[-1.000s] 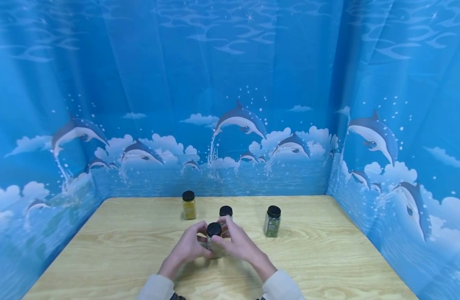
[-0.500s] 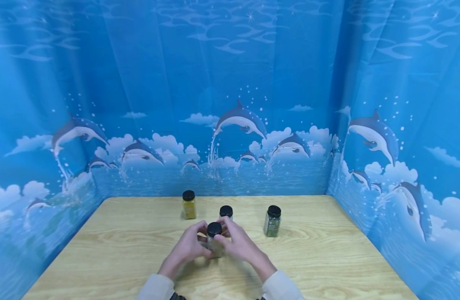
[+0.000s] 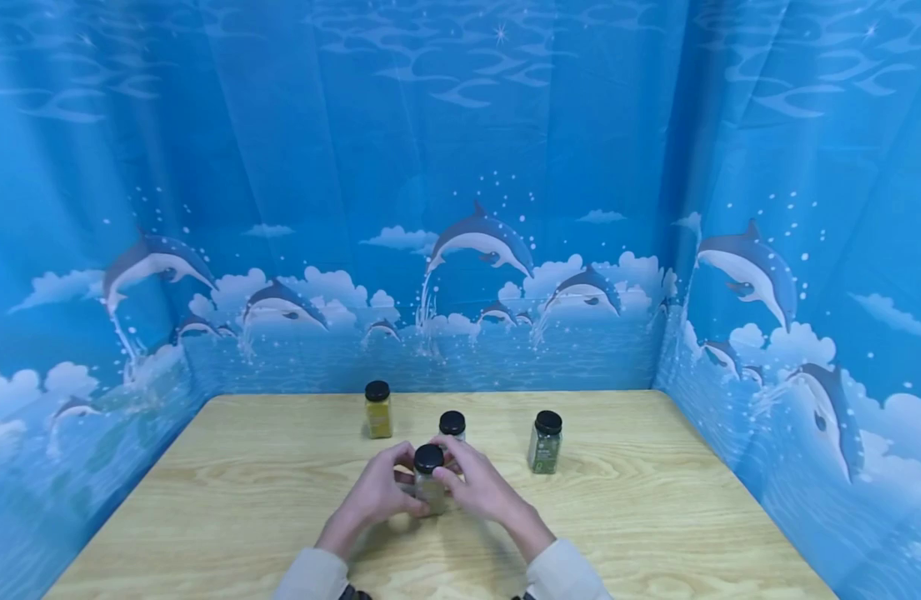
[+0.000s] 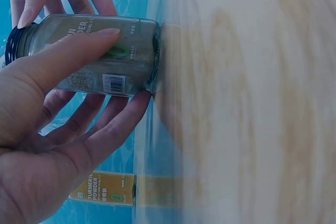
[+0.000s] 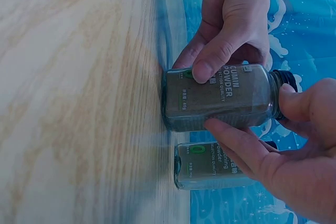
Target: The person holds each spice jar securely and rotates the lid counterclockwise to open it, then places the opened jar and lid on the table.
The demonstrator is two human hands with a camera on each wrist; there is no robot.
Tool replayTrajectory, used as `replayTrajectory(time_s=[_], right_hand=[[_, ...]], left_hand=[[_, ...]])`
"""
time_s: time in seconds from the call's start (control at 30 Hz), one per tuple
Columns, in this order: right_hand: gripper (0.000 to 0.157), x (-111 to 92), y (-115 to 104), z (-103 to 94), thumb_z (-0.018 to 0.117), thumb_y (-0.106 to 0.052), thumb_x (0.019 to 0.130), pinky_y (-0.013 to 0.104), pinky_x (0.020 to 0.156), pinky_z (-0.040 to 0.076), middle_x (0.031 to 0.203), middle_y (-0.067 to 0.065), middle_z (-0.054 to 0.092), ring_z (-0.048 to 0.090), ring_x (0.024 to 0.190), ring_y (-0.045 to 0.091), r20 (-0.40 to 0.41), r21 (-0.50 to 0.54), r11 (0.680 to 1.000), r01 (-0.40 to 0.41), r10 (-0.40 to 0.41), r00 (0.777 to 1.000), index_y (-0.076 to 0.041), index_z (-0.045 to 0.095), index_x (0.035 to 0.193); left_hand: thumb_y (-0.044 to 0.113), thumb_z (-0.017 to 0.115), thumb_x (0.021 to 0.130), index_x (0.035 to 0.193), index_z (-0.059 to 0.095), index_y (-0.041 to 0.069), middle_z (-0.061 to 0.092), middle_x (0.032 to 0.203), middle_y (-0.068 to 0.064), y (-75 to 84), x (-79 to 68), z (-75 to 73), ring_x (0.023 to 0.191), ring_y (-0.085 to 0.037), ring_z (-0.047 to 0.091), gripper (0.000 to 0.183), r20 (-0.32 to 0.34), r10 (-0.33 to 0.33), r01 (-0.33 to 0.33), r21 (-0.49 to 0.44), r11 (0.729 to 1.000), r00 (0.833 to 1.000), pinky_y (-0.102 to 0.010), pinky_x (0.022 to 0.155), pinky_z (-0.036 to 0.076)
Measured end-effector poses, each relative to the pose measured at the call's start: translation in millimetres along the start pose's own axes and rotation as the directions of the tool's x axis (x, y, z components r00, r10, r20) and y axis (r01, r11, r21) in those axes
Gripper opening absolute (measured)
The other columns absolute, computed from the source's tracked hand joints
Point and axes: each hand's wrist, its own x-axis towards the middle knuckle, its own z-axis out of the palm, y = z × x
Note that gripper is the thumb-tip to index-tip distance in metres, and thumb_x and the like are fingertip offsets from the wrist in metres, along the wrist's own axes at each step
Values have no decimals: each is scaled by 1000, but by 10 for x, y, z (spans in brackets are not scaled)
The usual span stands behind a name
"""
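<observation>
A square glass jar labelled cumin powder (image 5: pixel 197 103) stands upright on the table between both hands, its black lid (image 3: pixel 428 458) on top. My left hand (image 3: pixel 377 492) grips the jar's body low down, thumb across one face (image 4: pixel 79 53) and fingers behind. High on the jar is my right hand (image 3: pixel 484 490); its thumb lies against the lid and its forefinger touches the glass in the right wrist view. Just behind stands another black-lidded jar (image 3: pixel 452 423), mostly hidden by the right hand in the head view. Its powder looks greyish brown in the right wrist view.
A yellow turmeric powder jar (image 3: pixel 379 418) stands at the back left. To the right is a jar with green contents (image 3: pixel 546 452). The wood-grain table (image 3: pixel 655 517) meets a blue dolphin-print curtain (image 3: pixel 460 350) at its back and sides.
The right thumb has shifted slightly rightward along the lid's edge. The left hand and all the jars look unmoved.
</observation>
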Motion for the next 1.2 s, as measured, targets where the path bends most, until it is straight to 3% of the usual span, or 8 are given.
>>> replayTrajectory(time_s=[0.13,0.37,0.57,0.67,0.8,0.93,1.2], right_hand=[[38,5,12,-6,54,-4,103,25,79,65,121,18,63,68,105,29,13,14,1000,6,-6,1000,-8,52,142],[42,-12,2,-23,52,-5,104,23,82,61,120,16,63,65,102,21,20,-21,1000,7,-6,1000,-10,52,146],[59,-21,-4,-5,60,-24,104,46,103,58,127,12,63,66,117,30,22,-9,998,-56,56,998,-9,38,156],[65,-11,-1,37,64,-32,102,49,102,58,124,12,63,67,116,31,-11,-12,998,-60,60,998,-8,37,156],[60,1,-16,92,67,-33,100,44,93,61,120,13,66,68,108,28,-73,-28,998,-62,60,996,-6,43,148],[51,2,-38,115,69,-29,98,44,92,61,115,14,69,69,105,30,-101,-20,998,-66,63,993,-4,48,137],[36,-12,-63,69,63,-20,101,46,99,60,120,13,67,69,109,30,-59,-51,997,-49,46,997,-10,53,134]], left_hand=[[-7,91,59,103,62,5,68,112,-13,0,5,0,102,-29,73,55,-1,-10,10,3,1000,1000,-43,92,65],[-10,89,59,102,62,3,68,110,-13,-11,9,-2,102,-33,74,53,5,15,-15,1,1000,1000,-44,91,65],[-9,89,59,101,62,3,68,108,-12,-23,10,0,102,-33,74,51,5,23,-23,-9,1000,1000,-40,90,65],[-10,89,58,99,62,4,68,107,-11,-21,5,-3,102,-32,74,51,2,24,-24,-9,1000,1000,-39,89,65],[-10,89,58,99,62,4,68,106,-11,-11,-4,-8,102,-32,74,50,1,21,-21,-11,1000,1000,-40,90,65],[-9,89,58,99,63,5,68,106,-11,-3,-9,-9,103,-32,74,51,-3,9,-9,-16,1000,1000,-41,91,65],[-10,90,58,99,62,4,69,108,-11,4,-6,-7,103,-32,74,51,2,2,-2,-14,1000,1000,-43,91,65]])
